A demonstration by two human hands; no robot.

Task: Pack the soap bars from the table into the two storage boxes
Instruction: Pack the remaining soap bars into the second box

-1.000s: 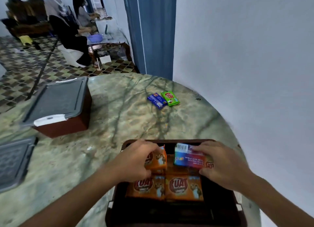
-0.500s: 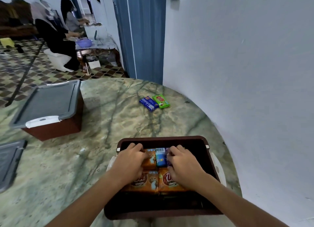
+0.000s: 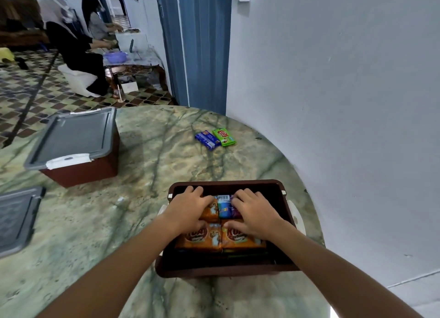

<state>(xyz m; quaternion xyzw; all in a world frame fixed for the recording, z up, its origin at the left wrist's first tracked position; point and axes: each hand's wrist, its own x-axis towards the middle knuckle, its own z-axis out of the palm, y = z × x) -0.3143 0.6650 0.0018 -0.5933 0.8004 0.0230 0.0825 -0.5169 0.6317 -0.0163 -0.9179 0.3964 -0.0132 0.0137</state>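
Two hands, left (image 3: 190, 207) and right (image 3: 254, 214), press flat on soaps in the box (image 3: 273, 185). Next I fetch the blue bar (image 3: 207, 139) and green bar (image 3: 223, 137).

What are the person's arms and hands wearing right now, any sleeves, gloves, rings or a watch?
Nothing that shows. The left hand and right hand are bare, with no gloves, and no rings are visible on the fingers in view. Both wrists are bare too, with no watch or band. The forearms are uncovered down to the bottom edge of the head view, so no sleeve comes into the picture.
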